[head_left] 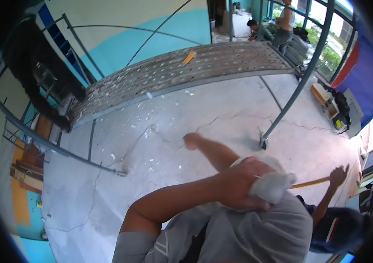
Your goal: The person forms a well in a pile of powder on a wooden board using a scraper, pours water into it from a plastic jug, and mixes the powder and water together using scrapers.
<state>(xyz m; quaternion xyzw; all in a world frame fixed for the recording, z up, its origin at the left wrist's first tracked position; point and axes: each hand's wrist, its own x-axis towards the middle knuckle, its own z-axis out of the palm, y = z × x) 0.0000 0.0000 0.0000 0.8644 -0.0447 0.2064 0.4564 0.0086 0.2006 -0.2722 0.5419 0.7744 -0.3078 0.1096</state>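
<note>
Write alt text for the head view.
Person's left hand grasps white cloth at their bent right arm, right hand extended over a cracked, debris-flecked floor. Beyond is a perforated scaffold platform, someone standing at its left end; other people are nearby.

Daylight from windows (330, 57) right of the scaffold platform (173, 65) brightens the floor (221, 105) below it; a person (28, 65) at its left end falls into shadow, while your wide lens bows poles (312, 65) beside it inside blackened corners.
</note>
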